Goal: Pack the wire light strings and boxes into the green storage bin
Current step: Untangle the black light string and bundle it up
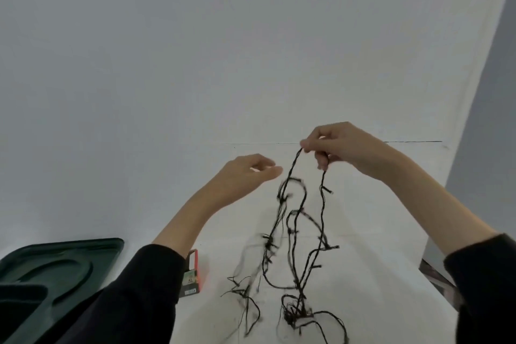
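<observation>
A black wire light string (296, 232) hangs in tangled loops from my right hand (343, 148), which pinches its top high above the white table. The lower part of the string lies in a heap on the table near the front edge. My left hand (245, 176) hovers just left of the hanging string, fingers loosely curled and holding nothing. A small red and black box (192, 274) stands on the table, partly hidden behind my left sleeve. At the lower left, the dark green storage bin's lid (55, 268) shows; the inside of the bin is out of sight.
The white table (377, 274) runs back to a white wall, with its right edge falling away at the far right. A dark metal frame piece (438, 276) shows beyond that right edge.
</observation>
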Tool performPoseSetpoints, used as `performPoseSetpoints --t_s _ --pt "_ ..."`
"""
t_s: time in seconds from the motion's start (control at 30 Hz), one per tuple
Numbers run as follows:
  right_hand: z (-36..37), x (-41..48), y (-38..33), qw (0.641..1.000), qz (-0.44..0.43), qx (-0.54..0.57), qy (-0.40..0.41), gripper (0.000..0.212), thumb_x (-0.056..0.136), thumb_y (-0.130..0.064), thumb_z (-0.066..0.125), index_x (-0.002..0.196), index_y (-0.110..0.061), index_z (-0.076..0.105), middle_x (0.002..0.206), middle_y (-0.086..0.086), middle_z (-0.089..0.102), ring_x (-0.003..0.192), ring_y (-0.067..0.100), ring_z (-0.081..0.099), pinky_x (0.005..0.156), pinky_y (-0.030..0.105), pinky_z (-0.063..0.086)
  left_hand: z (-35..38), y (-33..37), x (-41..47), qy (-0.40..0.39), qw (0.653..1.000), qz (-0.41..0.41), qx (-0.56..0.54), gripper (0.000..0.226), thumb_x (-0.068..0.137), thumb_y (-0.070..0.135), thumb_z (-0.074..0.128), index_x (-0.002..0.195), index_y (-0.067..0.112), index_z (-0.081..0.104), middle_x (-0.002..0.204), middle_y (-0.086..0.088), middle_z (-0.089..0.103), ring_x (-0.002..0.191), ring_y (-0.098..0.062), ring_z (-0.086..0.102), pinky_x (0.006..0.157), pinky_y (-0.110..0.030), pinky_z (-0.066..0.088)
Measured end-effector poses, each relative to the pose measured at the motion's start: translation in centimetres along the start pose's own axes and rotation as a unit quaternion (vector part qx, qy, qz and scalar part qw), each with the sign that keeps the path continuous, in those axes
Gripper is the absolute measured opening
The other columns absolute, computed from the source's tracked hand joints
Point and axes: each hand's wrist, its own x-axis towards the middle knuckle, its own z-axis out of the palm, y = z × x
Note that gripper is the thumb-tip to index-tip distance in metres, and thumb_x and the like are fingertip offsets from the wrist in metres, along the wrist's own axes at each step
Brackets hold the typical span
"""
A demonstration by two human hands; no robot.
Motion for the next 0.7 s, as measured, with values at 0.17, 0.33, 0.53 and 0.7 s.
performPoseSetpoints --t_s 0.17,0.33,0.53,0.7 --pt "0.6 0.3 -2.3 0.997 -0.068 -0.006 0.030 0.022 0.083 -0.027 0.069 0.075 -0.006 0.068 0.052 -0.003 0.042 0.052 0.013 0.038 0.055 0.020 0.039 1.2 2.3 0.2 -0.015 0.983 0.076 -0.168 0.030 0.092 0.034 0.054 0.117 0.020 0.060 0.096 0.007 0.071 0.098 -0.007 0.064 0.095 -0.032 0.047" --pt "-1.6 0.7 -3.5 0.984 -0.101 0.020 0.146 0.019 0.085 -0.019 0.068 0.069 -0.009 0.065 0.049 -0.012 0.052 0.049 0.011 0.036 0.051 0.024 0.034 0.5 1.4 0.2 -0.054 0.984 0.083 -0.145 0.019 0.093 0.021 0.055 0.098 0.006 0.067 0.066 0.002 0.058 0.066 -0.011 0.061 0.079 -0.023 0.053" --pt "-2.7 1.0 -2.7 0.944 -0.119 0.126 0.279 0.027 0.088 -0.021 0.064 0.064 -0.014 0.056 0.058 0.006 0.034 0.046 0.010 0.029 0.046 0.023 0.030 -0.2 -1.3 0.0 -0.141 0.981 0.014 -0.132 0.018 0.094 0.022 0.052 0.095 0.010 0.066 0.083 -0.001 0.065 0.083 -0.012 0.066 0.084 -0.029 0.052" --pt "-2.6 1.0 -2.9 0.948 -0.124 0.105 0.275 0.026 0.087 -0.019 0.065 0.063 -0.015 0.057 0.069 0.014 0.042 0.049 0.013 0.030 0.045 0.024 0.029 -1.0 -1.8 -0.1 -0.190 0.980 -0.033 -0.040 0.021 0.095 0.027 0.052 0.103 0.010 0.061 0.088 -0.004 0.068 0.080 -0.015 0.066 0.068 -0.022 0.051"
